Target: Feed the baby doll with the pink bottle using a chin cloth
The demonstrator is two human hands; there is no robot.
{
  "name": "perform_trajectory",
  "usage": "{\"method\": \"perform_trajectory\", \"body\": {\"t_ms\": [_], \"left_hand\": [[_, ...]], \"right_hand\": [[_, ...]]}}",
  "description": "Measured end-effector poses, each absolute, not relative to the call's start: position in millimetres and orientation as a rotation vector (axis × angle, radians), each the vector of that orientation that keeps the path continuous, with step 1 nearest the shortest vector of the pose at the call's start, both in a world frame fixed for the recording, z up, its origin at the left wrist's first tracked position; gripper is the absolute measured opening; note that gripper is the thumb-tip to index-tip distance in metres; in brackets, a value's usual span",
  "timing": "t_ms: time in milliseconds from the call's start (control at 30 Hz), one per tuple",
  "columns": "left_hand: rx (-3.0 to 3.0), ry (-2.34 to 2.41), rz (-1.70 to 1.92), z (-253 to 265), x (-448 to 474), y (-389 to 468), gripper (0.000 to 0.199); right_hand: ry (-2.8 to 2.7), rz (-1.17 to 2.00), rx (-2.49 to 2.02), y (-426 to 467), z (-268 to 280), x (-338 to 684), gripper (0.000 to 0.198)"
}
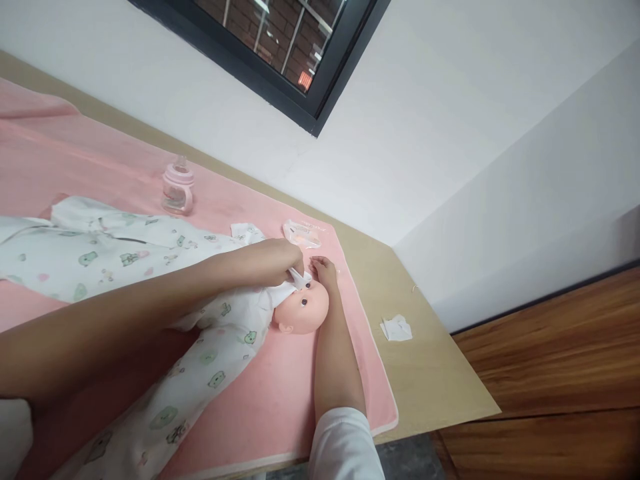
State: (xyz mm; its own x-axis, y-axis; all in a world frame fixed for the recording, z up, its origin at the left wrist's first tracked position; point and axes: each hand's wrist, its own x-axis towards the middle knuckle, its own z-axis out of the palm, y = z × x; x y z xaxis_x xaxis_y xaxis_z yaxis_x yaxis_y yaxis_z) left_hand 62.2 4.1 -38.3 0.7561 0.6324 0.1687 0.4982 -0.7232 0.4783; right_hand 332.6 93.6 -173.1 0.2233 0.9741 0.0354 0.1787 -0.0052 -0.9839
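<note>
A baby doll (300, 313) lies on its back, its bare head toward the right, with its body in white clothing printed with green animals (135, 250). My left hand (280, 260) reaches across from the left and pinches a white wipe (301, 279) against the lower part of the doll's face. Around the far side of the head curves my right arm. My right hand (325, 270) rests beside the head, fingers loosely bent and apart, with nothing visible in them. The wipe hides the doll's mouth.
A pink blanket (290, 387) covers much of the wooden table (430, 373). A pink-topped baby bottle (177, 190) stands at the back. Near the hands lies a clear wipes packet (301, 233). A crumpled white wipe (397, 328) lies toward the right edge. Walls border the table.
</note>
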Motion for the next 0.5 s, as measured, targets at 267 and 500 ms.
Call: {"method": "perform_trajectory", "body": {"t_ms": [267, 500], "left_hand": [[2.532, 0.882, 0.482, -38.0, 63.4, 8.0, 0.011], [2.526, 0.925, 0.46, -35.6, 61.3, 6.1, 0.01]], "right_hand": [[-1.178, 0.93, -1.451, 91.6, -170.5, 330.7, 0.014], [-1.202, 0.899, -1.497, 86.6, -165.1, 328.8, 0.016]]}}
